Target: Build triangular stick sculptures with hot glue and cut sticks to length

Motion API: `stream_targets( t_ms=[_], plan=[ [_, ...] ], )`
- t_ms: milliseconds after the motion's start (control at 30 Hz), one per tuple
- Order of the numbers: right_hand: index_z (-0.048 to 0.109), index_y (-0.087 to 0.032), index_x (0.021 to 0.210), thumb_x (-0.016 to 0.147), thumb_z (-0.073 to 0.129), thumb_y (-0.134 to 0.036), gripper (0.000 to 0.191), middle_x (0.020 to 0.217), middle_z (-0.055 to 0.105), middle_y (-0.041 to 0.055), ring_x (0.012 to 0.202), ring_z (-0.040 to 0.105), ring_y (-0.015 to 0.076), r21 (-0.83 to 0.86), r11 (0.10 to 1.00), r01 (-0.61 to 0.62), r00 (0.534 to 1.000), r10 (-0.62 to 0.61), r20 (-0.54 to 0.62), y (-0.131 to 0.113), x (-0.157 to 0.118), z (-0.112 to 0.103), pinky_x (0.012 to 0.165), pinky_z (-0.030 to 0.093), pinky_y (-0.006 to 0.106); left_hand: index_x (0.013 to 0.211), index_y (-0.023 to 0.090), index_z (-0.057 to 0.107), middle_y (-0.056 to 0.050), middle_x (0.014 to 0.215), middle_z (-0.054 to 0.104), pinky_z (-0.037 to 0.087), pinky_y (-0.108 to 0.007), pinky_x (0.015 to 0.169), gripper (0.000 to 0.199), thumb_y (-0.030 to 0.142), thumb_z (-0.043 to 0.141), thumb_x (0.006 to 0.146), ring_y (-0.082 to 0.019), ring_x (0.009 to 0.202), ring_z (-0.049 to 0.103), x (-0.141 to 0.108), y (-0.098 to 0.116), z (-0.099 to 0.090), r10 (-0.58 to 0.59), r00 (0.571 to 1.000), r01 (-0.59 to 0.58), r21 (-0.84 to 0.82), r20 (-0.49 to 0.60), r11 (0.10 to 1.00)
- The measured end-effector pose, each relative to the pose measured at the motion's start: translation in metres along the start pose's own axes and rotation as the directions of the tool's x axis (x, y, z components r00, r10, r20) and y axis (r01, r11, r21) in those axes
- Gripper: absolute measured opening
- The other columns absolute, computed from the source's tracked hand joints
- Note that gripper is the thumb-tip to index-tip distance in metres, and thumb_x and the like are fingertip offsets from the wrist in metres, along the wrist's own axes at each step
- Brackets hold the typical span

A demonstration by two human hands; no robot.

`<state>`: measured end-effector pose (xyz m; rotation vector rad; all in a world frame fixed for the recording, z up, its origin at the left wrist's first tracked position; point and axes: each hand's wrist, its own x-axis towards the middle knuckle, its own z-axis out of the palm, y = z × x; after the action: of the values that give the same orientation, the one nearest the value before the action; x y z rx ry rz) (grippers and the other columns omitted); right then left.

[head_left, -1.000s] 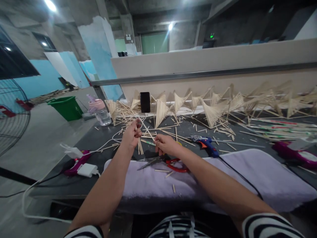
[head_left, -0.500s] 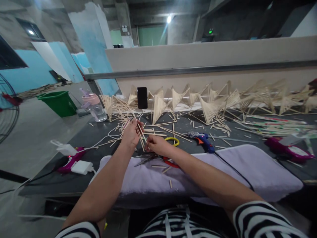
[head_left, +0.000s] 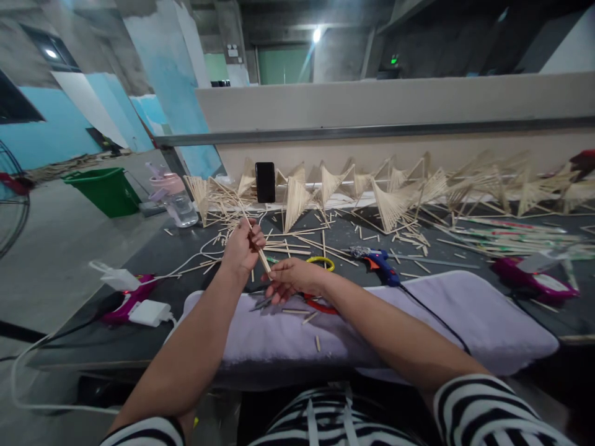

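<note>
My left hand [head_left: 242, 246] is closed around a few thin wooden sticks [head_left: 263, 259], which slant down toward my right hand [head_left: 295, 279]. The thumb and forefinger of that hand pinch the sticks' lower ends, while its other fingers hang loosely curled. Below the right hand lies a pointed metal tool with red handles [head_left: 320, 304], partly covered by the hand. A yellow handle loop [head_left: 325, 262] shows just behind the wrist. Short stick pieces [head_left: 318, 343] lie on the lilac cloth [head_left: 274, 344] at the table's front.
A blue glue gun [head_left: 385, 267] lies to the right, its cord crossing the cloth. Twisted stick frames [head_left: 295, 201] line the back around an upright phone [head_left: 265, 183]. Loose sticks litter the dark table [head_left: 344, 232]. A bottle [head_left: 179, 201] and magenta power strip [head_left: 132, 300] are left.
The sticks in my left hand have come together into a tighter bundle. My right hand has turned and its lower fingers have loosened. The view has shifted slightly.
</note>
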<state>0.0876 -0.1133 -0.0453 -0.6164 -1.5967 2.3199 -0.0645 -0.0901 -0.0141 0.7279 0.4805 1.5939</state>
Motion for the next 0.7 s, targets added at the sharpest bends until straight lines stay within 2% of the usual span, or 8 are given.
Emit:
stream_targets(
  t_ms=[167,233,333,433,700],
  plan=[
    [0.057,-0.009,0.087,0.077,0.059,-0.024,0.019,0.07,0.065,0.0075,0.063,0.065,0.015,0.113,0.994,0.005,1.0,-0.008,0.026,-0.001,-0.001,-0.007,0.059,0.051,0.026,0.079,0.016,0.053,0.004,0.057,0.043,0.036,-0.013,0.041,0.01,0.025,0.052,0.081,-0.003,0.042,0.039,-0.005,0.0,0.007,0.001,0.997,-0.004,0.03,0.082,1.0],
    [0.057,-0.009,0.087,0.077,0.059,-0.024,0.018,0.07,0.065,0.0075,0.064,0.065,0.0157,0.131,0.991,0.036,0.999,-0.04,0.023,-0.001,-0.002,-0.009,0.06,0.051,0.027,0.083,0.016,0.054,0.004,0.058,0.046,0.042,-0.016,0.046,0.006,0.021,0.054,0.08,-0.004,0.045,0.043,-0.009,0.001,0.01,-0.055,0.991,0.044,0.094,0.119,0.995],
    [0.057,-0.009,0.087,0.077,0.058,-0.023,0.017,0.071,0.065,0.0077,0.064,0.064,0.0155,0.145,0.986,0.084,0.996,-0.086,0.007,-0.003,-0.003,-0.011,0.06,0.051,0.027,0.088,0.016,0.057,0.001,0.064,0.054,0.051,-0.025,0.059,0.011,0.018,0.056,0.077,-0.008,0.054,0.055,-0.015,0.002,0.013,-0.185,0.969,0.143,0.24,0.164,0.96],
    [0.058,-0.009,0.088,0.077,0.058,-0.022,0.017,0.072,0.065,0.0084,0.064,0.064,0.0159,0.137,0.988,0.075,0.996,-0.08,0.028,-0.004,-0.007,-0.014,0.06,0.051,0.027,0.09,0.015,0.058,-0.004,0.071,0.061,0.053,-0.031,0.065,0.015,0.016,0.058,0.076,-0.013,0.06,0.062,-0.017,0.001,0.011,-0.231,0.96,0.172,0.321,0.156,0.931],
    [0.057,-0.011,0.094,0.073,0.063,-0.019,0.024,0.083,0.066,0.0087,0.069,0.065,0.0157,0.11,0.992,0.058,0.995,-0.067,0.079,-0.002,-0.008,-0.026,0.066,0.052,0.029,0.083,0.014,0.057,-0.006,0.07,0.065,0.054,-0.036,0.067,0.01,0.013,0.06,0.074,-0.017,0.065,0.065,-0.011,-0.004,0.005,-0.183,0.981,0.156,0.293,0.066,0.943]
  ],
)
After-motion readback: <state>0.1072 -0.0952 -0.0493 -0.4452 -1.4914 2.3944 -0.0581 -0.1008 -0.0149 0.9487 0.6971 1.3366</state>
